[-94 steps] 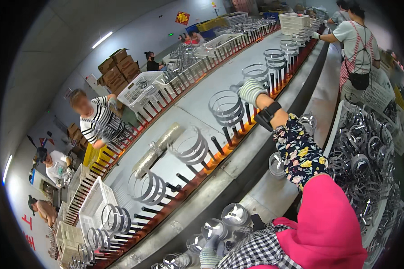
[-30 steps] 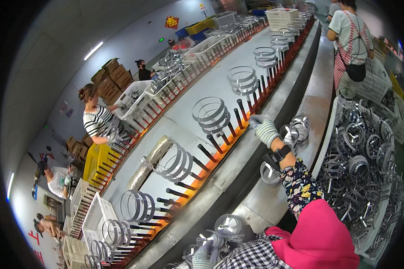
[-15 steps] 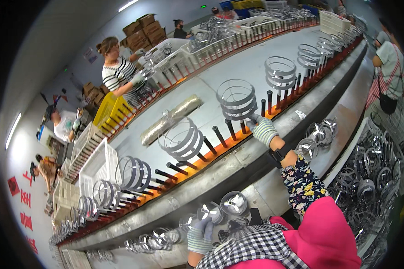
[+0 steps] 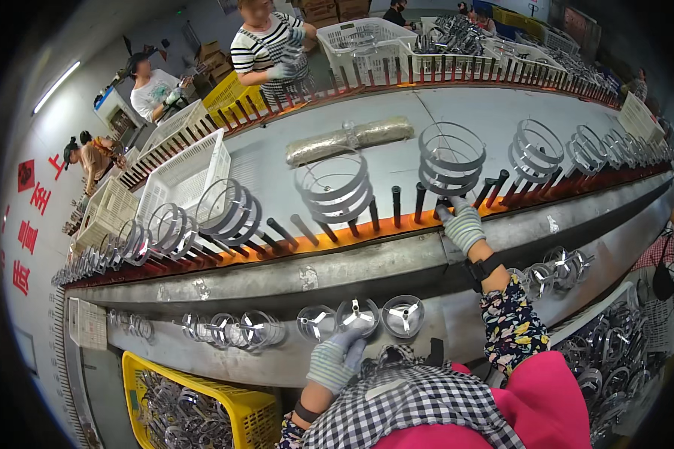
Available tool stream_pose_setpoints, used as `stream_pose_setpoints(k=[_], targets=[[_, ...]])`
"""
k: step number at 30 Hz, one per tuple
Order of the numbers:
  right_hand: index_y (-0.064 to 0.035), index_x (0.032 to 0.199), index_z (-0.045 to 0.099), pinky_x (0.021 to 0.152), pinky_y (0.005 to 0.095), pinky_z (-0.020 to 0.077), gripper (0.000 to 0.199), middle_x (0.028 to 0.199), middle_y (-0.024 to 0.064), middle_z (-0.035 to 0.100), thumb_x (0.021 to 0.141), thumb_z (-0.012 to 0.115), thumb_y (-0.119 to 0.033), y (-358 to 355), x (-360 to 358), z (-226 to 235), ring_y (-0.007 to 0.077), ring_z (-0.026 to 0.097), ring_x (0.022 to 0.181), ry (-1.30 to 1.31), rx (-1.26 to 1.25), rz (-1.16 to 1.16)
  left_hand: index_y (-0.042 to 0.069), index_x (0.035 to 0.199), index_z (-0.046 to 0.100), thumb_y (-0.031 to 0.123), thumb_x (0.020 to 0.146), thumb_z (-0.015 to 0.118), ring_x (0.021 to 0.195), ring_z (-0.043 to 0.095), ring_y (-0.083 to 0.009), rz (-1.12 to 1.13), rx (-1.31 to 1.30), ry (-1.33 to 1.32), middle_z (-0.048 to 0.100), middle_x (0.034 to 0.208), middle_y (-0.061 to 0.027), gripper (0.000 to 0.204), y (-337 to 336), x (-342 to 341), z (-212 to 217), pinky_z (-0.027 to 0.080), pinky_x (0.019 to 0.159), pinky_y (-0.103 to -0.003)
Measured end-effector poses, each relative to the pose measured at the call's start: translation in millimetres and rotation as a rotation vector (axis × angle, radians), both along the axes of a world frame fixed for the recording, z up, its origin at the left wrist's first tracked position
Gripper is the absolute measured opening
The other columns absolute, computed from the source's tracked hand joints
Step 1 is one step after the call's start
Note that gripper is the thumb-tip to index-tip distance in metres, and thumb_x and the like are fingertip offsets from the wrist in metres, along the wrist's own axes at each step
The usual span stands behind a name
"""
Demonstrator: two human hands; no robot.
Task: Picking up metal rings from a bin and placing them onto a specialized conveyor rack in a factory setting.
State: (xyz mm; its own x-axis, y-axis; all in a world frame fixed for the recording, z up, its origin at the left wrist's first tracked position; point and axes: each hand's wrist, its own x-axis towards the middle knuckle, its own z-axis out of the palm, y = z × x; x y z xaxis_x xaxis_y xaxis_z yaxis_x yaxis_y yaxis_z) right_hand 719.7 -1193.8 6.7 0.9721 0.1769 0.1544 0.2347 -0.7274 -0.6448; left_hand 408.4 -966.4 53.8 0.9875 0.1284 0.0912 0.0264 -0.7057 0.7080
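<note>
My right hand [image 4: 463,224], in a striped knit glove, reaches to the near edge of the line. Its fingers are closed at a dark post just under a cage of stacked metal rings [image 4: 452,157]. The glove partly hides that post. My left hand [image 4: 337,361], also gloved, is low in front of me with its fingers bent together. They meet the near rim of a metal ring with a three-armed hub [image 4: 357,317]. Similar rings stand on either side of it, one on the left [image 4: 317,325] and one on the right [image 4: 403,316].
Dark posts [image 4: 397,206] rise along an orange strip, several carrying ring cages [image 4: 334,187]. A wrapped roll [image 4: 350,141] lies on the grey table beyond. A yellow crate [image 4: 258,423] of metal parts is at lower left. Co-workers [image 4: 271,52] stand across the line.
My view has swung left and down, bringing the yellow crate in. My right hand now sits beneath the ring cage rather than to its right. My left hand stays by the rings.
</note>
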Motion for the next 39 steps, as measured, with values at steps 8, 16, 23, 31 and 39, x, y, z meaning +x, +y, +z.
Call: stream_pose_setpoints(k=[8,16,23,31,39], targets=[[-0.0024,0.125,0.049,0.097,0.0406,0.0403,0.050,0.126,0.0236,0.050,0.084,0.058,-0.029,36,-28,24,0.0380,0.049,0.115,0.044,0.059,0.144,0.002,0.110,0.059,0.012,0.084,0.061,0.072,0.062,-0.0185,0.096,-0.044,-0.030,0.065,0.084,-0.0121,0.029,12,-19,-24,0.049,0.066,-0.030],[-0.0012,0.114,0.059,0.088,0.0372,0.0468,0.041,0.111,0.0200,0.061,0.083,0.060,-0.028,40,-94,26,0.0334,0.060,0.100,0.043,0.158,0.227,0.001,0.132,0.040,0.017,0.082,0.064,0.067,0.058,-0.0177,-0.081,-0.102,0.052,0.061,0.080,-0.0089,0.057,36,3,9,0.048,0.065,-0.030],[-0.0036,0.106,0.064,0.084,0.0379,0.0484,0.035,0.101,0.0195,0.064,0.083,0.061,-0.030,10,-187,25,0.0333,0.062,0.094,0.090,0.026,0.083,-0.001,0.133,0.038,0.020,0.081,0.066,0.071,0.060,-0.0178,-0.261,-0.036,0.137,0.063,0.085,-0.0098,0.063,74,-1,4,0.049,0.069,-0.030],[-0.0074,0.108,0.059,0.076,0.0454,0.0478,0.033,0.094,0.0194,0.063,0.087,0.052,-0.032,43,-303,17,0.0391,0.059,0.086,0.202,-0.216,0.005,0.000,0.133,0.039,0.029,0.083,0.063,0.091,0.062,-0.0310,-0.521,-0.272,0.100,0.063,0.099,-0.0162,0.063,72,68,-11,0.048,0.082,-0.037],[-0.0093,0.108,0.059,0.080,0.0439,0.0474,0.032,0.101,0.0164,0.062,0.086,0.054,-0.031,37,-421,1,0.0346,0.060,0.093,0.363,-0.312,-0.346,-0.003,0.134,0.035,0.028,0.080,0.064,0.116,0.048,-0.0380,-0.554,-0.251,-0.218,0.046,0.128,-0.0257,0.069,10,195,-29,0.038,0.099,-0.041]])
